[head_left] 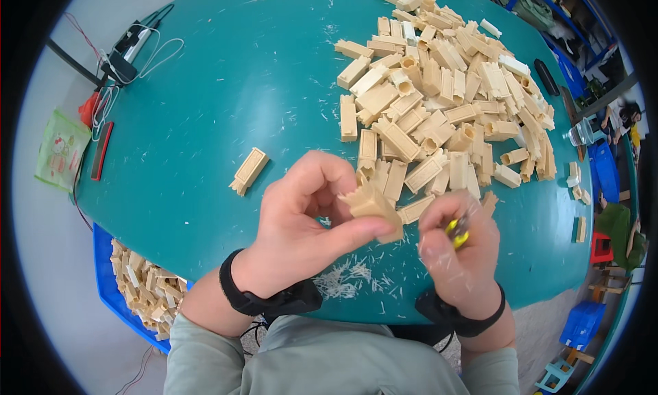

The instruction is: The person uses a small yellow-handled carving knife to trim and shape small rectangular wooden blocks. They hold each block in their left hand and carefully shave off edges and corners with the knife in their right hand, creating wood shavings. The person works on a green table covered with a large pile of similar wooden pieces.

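My left hand [308, 213] is closed on a beige plastic block [373, 206], a hollow, box-shaped piece with a jagged end, its thumb along the near side. Just to the right, my right hand [460, 248] is closed around a small yellow-and-black tool [457, 232]; blur hides its tip, so its exact kind does not show. A small gap lies between the tool and the block. Below the hands, thin pale plastic shavings [353, 277] are scattered on the green table [226, 73]. One similar loose block [249, 170] lies apart, left of my left hand.
A large heap of beige blocks [439, 87] covers the table's right half. At lower left stands a blue bin [110, 292] full of similar pieces. A power strip [127, 49] with white cables sits at the left edge, a clear cup [581, 131] at the right.
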A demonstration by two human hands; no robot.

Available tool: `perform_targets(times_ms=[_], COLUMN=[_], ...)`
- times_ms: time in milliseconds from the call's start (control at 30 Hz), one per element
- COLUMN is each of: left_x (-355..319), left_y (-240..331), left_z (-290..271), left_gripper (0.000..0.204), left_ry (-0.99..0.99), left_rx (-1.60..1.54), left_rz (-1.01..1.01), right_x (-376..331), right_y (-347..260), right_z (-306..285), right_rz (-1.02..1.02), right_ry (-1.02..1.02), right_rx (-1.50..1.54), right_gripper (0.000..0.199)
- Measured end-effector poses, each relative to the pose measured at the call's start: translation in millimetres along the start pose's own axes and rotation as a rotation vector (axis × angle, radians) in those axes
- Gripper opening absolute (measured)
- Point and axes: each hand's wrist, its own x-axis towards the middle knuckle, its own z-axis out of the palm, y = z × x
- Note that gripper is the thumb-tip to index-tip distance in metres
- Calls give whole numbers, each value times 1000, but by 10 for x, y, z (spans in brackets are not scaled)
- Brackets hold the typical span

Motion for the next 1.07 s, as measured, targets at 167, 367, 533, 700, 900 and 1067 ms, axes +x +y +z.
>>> perform_targets(times_ms=[167,367,533,700,900,1067], left_x=[-14,-42,-47,-28,-46,-55], left_y=[6,27,-51,-35,13,5], left_z=[24,53,94,92,1,17], left_gripper=[23,13,21,24,17,17], left_ry=[76,51,139,116,-62,-38], left_rx=[-84,1,169,332,476,478], left_rz=[-24,70,296,362,376,384], right_x=[18,0,24,18,16,21], right_y=[-25,-60,-56,-52,-32,-27], right_z=[5,8,45,65,80,87], right_rz=[-40,-105,-124,-148,-195,-193], right_ry=[-124,-4,-56,-72,-72,-71], right_rx=[-104,-249,-327,-352,-406,-443], right_gripper=[25,19,20,23,24,25])
